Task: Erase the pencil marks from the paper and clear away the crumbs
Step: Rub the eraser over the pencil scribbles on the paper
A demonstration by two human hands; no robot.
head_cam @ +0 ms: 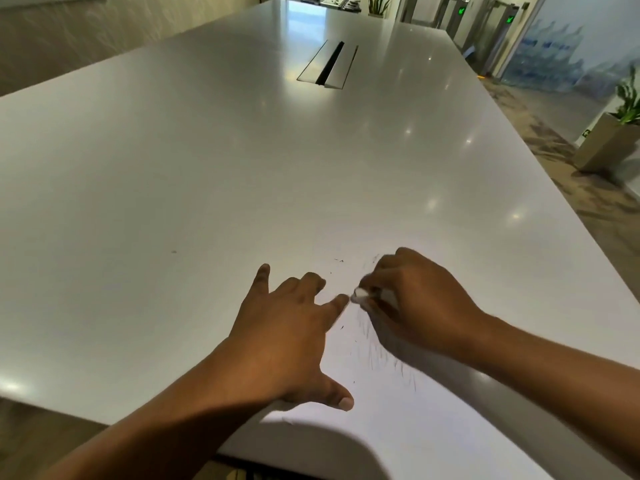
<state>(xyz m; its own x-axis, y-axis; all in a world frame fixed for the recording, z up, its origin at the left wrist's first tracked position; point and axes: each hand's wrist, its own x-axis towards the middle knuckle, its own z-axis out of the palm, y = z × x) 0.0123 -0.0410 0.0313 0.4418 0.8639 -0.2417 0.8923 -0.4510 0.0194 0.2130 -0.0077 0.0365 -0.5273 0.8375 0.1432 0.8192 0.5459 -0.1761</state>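
Observation:
A white sheet of paper lies on the near part of the white table, hard to tell apart from it. Faint pencil strokes run down the sheet below my right hand, and small dark crumbs are scattered around. My left hand presses flat on the sheet's left side with fingers spread. My right hand grips a white eraser, whose tip sticks out toward my left fingers and touches the paper. The right hand is blurred.
A recessed metal cable hatch sits in the middle of the long table. The table's right edge drops to a patterned carpet, where a potted plant stands. A small dark speck lies on the table at left.

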